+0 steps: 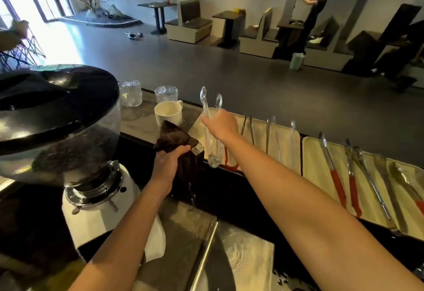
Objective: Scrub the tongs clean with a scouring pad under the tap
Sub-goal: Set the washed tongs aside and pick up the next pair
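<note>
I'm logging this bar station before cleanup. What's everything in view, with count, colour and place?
Clear tongs: one, transparent, held upright over the left tray's near end.
Brown cloth: one, dark brown, in front of the mug.
Mug: one, white, on the counter.
Clear containers: two, transparent, beyond the mug.
Coffee grinder: one, white base and dark hopper, far left.
Trays: two, cream, along the counter to the right.
Red-handled tongs: two, right tray.
Metal tongs: several, silver, on both trays.
Sink: one, steel, bottom centre.
Left hand: grips the cloth.
Right hand: grips the clear tongs.
</note>
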The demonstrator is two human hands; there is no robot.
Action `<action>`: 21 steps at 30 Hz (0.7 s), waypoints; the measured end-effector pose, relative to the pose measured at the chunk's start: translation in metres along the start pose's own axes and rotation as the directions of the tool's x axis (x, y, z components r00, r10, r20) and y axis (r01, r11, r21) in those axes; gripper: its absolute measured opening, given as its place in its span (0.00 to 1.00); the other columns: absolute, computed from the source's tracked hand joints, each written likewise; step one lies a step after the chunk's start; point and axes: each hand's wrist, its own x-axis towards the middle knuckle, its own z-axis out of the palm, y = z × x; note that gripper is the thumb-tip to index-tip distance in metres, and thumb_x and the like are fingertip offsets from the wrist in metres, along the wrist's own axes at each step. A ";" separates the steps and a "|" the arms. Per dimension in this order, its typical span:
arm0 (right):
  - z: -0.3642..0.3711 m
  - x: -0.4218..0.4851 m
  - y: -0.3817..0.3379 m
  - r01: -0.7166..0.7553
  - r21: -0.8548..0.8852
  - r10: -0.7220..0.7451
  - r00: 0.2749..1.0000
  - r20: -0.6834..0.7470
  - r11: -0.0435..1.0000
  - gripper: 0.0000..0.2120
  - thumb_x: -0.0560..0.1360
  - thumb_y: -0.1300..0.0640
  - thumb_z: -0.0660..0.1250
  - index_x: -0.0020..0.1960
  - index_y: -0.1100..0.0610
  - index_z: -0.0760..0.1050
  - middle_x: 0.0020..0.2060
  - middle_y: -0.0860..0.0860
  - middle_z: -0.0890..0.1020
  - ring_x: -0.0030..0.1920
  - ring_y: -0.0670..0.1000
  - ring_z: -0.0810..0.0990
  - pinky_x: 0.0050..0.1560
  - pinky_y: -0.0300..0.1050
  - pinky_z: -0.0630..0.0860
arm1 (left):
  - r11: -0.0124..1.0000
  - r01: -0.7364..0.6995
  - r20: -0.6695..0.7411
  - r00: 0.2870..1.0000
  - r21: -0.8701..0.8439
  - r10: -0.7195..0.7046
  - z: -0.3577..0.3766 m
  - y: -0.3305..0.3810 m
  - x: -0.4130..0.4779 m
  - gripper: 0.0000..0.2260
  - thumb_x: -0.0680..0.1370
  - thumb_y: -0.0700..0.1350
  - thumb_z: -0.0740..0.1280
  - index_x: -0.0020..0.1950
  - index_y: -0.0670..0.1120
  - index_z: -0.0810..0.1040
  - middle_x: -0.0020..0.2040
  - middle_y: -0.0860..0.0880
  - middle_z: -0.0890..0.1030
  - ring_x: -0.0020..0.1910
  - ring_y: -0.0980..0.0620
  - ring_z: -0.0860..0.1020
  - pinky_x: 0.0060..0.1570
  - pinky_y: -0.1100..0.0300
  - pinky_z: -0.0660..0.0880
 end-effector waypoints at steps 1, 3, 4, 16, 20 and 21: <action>0.006 0.005 0.001 -0.015 0.004 0.015 1.000 -0.015 1.000 0.20 0.79 0.45 0.64 0.34 0.55 0.71 0.29 0.48 0.74 0.31 0.49 0.74 0.28 0.43 0.63 | 1.000 0.006 -0.005 1.000 -0.007 -0.006 -0.001 -0.001 0.002 0.12 0.74 0.40 0.72 0.56 0.48 0.78 0.50 0.51 0.82 0.49 0.54 0.80 0.42 0.62 0.73; 0.020 0.016 0.004 -0.034 0.018 0.035 0.999 -0.041 0.999 0.18 0.79 0.44 0.64 0.37 0.55 0.75 0.31 0.49 0.76 0.33 0.49 0.76 0.30 0.43 0.66 | 0.999 0.015 -0.008 1.000 -0.029 -0.015 -0.004 -0.005 0.005 0.14 0.74 0.40 0.71 0.59 0.47 0.78 0.50 0.51 0.82 0.50 0.55 0.80 0.41 0.63 0.72; 0.029 0.021 0.005 -0.043 0.015 0.043 0.998 -0.052 0.999 0.17 0.79 0.44 0.65 0.40 0.56 0.77 0.32 0.49 0.77 0.33 0.49 0.76 0.30 0.43 0.66 | 0.999 0.017 -0.009 1.000 -0.031 -0.017 -0.007 -0.008 0.007 0.14 0.75 0.40 0.71 0.60 0.46 0.78 0.51 0.51 0.82 0.50 0.55 0.80 0.41 0.63 0.73; 0.064 0.049 0.010 -0.097 -0.226 0.109 0.993 0.039 0.969 0.17 0.79 0.44 0.65 0.52 0.58 0.79 0.42 0.50 0.79 0.40 0.50 0.77 0.30 0.41 0.64 | 0.999 0.050 0.004 0.999 -0.019 -0.050 -0.016 -0.017 0.013 0.06 0.76 0.38 0.69 0.47 0.48 0.77 0.45 0.51 0.81 0.45 0.54 0.79 0.39 0.64 0.74; 0.062 0.042 0.009 -0.093 -0.309 0.111 0.993 0.041 0.947 0.25 0.78 0.40 0.63 0.65 0.58 0.75 0.64 0.59 0.75 0.63 0.58 0.74 0.54 0.48 0.73 | 0.998 0.048 0.001 0.999 -0.028 -0.048 -0.015 -0.017 0.015 0.07 0.75 0.39 0.71 0.47 0.50 0.77 0.47 0.50 0.81 0.46 0.54 0.80 0.41 0.63 0.75; 0.059 0.038 0.009 -0.067 -0.320 0.082 0.996 0.035 0.945 0.26 0.79 0.40 0.63 0.67 0.58 0.73 0.69 0.60 0.72 0.67 0.60 0.71 0.59 0.50 0.73 | 0.998 0.048 -0.001 0.999 -0.029 -0.048 -0.016 -0.018 0.015 0.07 0.75 0.39 0.71 0.48 0.51 0.77 0.49 0.49 0.82 0.48 0.53 0.80 0.43 0.62 0.76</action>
